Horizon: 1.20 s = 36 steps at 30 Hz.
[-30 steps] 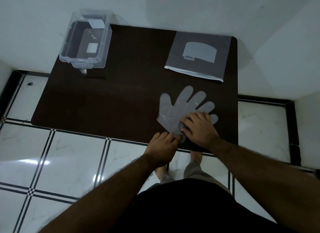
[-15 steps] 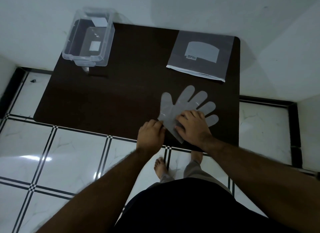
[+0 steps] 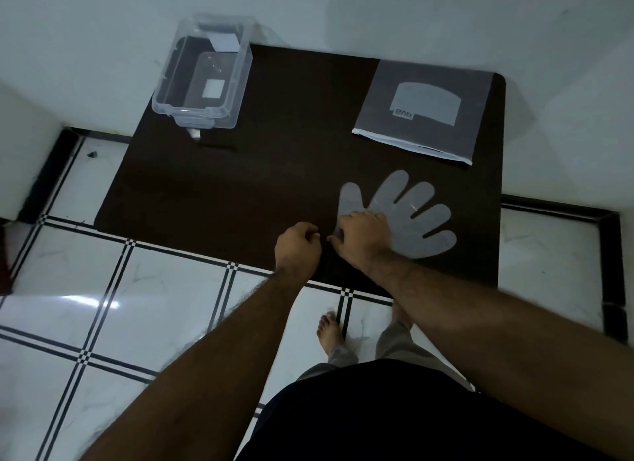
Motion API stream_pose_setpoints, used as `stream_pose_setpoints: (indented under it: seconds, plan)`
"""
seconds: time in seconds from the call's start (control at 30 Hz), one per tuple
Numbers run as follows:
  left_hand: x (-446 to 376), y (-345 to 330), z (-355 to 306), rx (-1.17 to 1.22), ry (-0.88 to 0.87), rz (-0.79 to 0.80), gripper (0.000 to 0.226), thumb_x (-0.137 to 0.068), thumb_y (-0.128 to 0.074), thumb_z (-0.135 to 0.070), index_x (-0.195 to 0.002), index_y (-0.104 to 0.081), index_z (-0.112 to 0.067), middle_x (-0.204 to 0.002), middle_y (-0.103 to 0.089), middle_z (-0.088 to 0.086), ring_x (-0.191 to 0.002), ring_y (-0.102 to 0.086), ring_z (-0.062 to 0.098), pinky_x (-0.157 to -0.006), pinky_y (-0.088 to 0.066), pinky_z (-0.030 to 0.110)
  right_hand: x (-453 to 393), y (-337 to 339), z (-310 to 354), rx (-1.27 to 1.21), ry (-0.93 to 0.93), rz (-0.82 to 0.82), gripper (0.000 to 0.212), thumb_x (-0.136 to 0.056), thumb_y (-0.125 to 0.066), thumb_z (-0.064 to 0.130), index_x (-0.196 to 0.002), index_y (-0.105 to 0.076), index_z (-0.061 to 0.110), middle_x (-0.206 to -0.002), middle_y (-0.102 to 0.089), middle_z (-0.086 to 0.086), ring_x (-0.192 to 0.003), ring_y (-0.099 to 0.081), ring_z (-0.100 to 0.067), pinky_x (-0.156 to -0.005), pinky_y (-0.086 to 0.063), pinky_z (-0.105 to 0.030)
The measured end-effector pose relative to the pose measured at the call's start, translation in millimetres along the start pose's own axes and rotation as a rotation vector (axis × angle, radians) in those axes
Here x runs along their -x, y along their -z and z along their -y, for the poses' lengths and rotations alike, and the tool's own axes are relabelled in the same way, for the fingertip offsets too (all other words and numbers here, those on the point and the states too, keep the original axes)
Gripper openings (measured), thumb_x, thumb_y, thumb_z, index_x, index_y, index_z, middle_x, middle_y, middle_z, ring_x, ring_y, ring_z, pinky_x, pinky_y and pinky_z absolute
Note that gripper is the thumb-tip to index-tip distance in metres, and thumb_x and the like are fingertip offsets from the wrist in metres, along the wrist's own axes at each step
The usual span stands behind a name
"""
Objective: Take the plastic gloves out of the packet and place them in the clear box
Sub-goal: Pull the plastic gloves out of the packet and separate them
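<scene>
A translucent plastic glove (image 3: 413, 216) lies flat on the dark table (image 3: 240, 186), fingers spread toward the far right. My right hand (image 3: 363, 235) covers its cuff end, fingers curled and pinching the glove's left edge. My left hand (image 3: 297, 242) is a closed fist just left of it, thumb and forefinger pinched near the same edge; I see nothing in it. The grey packet (image 3: 422, 110) lies at the back right with its open end toward me. The clear box (image 3: 192, 112) stands open at the back left corner, well away from both hands.
The table stands against a white wall, and its near edge runs just below my hands. White tiled floor (image 3: 154, 306) lies to the left and in front. My bare feet (image 3: 331, 333) are under the table edge.
Both hands have slid left along the glove's cuff, uncovering more of the palm. The left hand has pulled slightly apart from the right. The glove stays flat on the table.
</scene>
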<state>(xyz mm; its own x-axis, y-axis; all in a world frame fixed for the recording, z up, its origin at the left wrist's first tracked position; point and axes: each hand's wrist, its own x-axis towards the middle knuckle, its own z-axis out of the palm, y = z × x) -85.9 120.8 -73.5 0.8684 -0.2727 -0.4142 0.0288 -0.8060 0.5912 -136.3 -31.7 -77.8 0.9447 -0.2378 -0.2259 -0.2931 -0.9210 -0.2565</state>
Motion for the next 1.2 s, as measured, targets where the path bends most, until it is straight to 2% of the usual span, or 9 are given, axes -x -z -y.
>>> stream_pose_setpoints:
  seconds: [0.17, 0.3, 0.43, 0.57, 0.77, 0.9, 1.07, 1.2]
  plan:
    - [-2.9, -3.0, -3.7, 0.015, -0.005, 0.024, 0.024, -0.105, -0.062, -0.022, -0.126, -0.072, -0.018, -0.119, -0.073, 0.001, -0.105, -0.068, 0.015, -0.094, -0.058, 0.034, -3.5, 1.3, 2.1, 0.021, -0.014, -0.024, 0.023, -0.099, -0.060, 0.039, -0.101, -0.072, 0.020, -0.101, -0.072, -0.003, -0.097, -0.064, -0.025, -0.091, -0.044, -0.042]
    - [-9.8, -6.4, -8.2, 0.086, 0.027, 0.092, 0.020, -0.103, -0.065, -0.021, -0.120, -0.076, -0.021, -0.114, -0.074, -0.004, -0.102, -0.067, 0.010, -0.091, -0.055, 0.029, 0.1, 2.8, -3.1, -0.076, -0.030, -0.013, 0.015, -0.097, -0.062, 0.035, -0.092, -0.070, 0.023, -0.092, -0.070, -0.001, -0.091, -0.064, -0.024, -0.091, -0.048, -0.045]
    - [-16.1, -12.2, -15.8, 0.335, 0.172, 0.113, 0.016, -0.098, -0.070, -0.012, -0.104, -0.080, -0.023, -0.101, -0.078, -0.002, -0.092, -0.076, 0.014, -0.088, -0.065, 0.036, 9.6, 2.3, -11.9, -0.281, -0.067, -0.087, 0.023, -0.097, -0.066, 0.028, -0.075, -0.061, 0.025, -0.075, -0.059, 0.006, -0.075, -0.059, -0.020, -0.079, -0.053, -0.046]
    - [-21.8, -13.9, -28.4, 0.544, 0.312, 0.178, 0.016, -0.097, -0.069, -0.003, -0.103, -0.078, -0.014, -0.102, -0.080, 0.008, -0.091, -0.079, 0.017, -0.083, -0.067, 0.035, 13.4, 0.0, -22.0, -0.399, -0.120, -0.109, 0.019, -0.101, -0.066, 0.025, -0.083, -0.066, 0.021, -0.080, -0.061, 0.005, -0.077, -0.059, -0.015, -0.074, -0.054, -0.041]
    - [-22.5, -13.7, -41.9, 0.804, 0.414, 0.274, 0.011, -0.098, -0.072, -0.007, -0.108, -0.077, -0.006, -0.103, -0.081, 0.014, -0.097, -0.080, 0.025, -0.087, -0.066, 0.037, 14.8, -3.2, -29.0, -0.524, -0.176, -0.112, 0.019, -0.104, -0.062, 0.024, -0.086, -0.065, 0.017, -0.086, -0.063, 0.000, -0.081, -0.059, -0.019, -0.077, -0.054, -0.043]
    - [-20.8, -10.9, -49.0, 0.828, 0.417, 0.308, 0.016, -0.095, -0.075, -0.005, -0.110, -0.078, -0.006, -0.106, -0.081, 0.012, -0.101, -0.078, 0.025, -0.088, -0.065, 0.037, 14.3, -1.6, -29.7, -0.546, -0.183, -0.078, 0.013, -0.104, -0.062, 0.024, -0.094, -0.068, 0.017, -0.093, -0.065, 0.000, -0.085, -0.061, -0.018, -0.079, -0.055, -0.040]
    - [-21.1, -10.1, -52.9, 0.840, 0.441, 0.308, 0.020, -0.092, -0.075, 0.002, -0.110, -0.076, -0.006, -0.109, -0.078, 0.013, -0.104, -0.077, 0.025, -0.092, -0.064, 0.041, 14.6, 1.1, -29.4, -0.614, -0.244, -0.038, 0.009, -0.103, -0.065, 0.027, -0.099, -0.070, 0.020, -0.091, -0.067, 0.004, -0.084, -0.063, -0.013, -0.075, -0.054, -0.032]
    - [-21.2, -10.6, -53.9, 0.860, 0.453, 0.319, 0.019, -0.096, -0.070, 0.001, -0.113, -0.075, -0.006, -0.111, -0.078, 0.015, -0.104, -0.076, 0.026, -0.093, -0.064, 0.042, 16.5, 1.4, -30.9, -0.705, -0.296, -0.041, 0.009, -0.102, -0.067, 0.026, -0.095, -0.069, 0.021, -0.088, -0.069, 0.004, -0.082, -0.065, -0.011, -0.071, -0.051, -0.028]
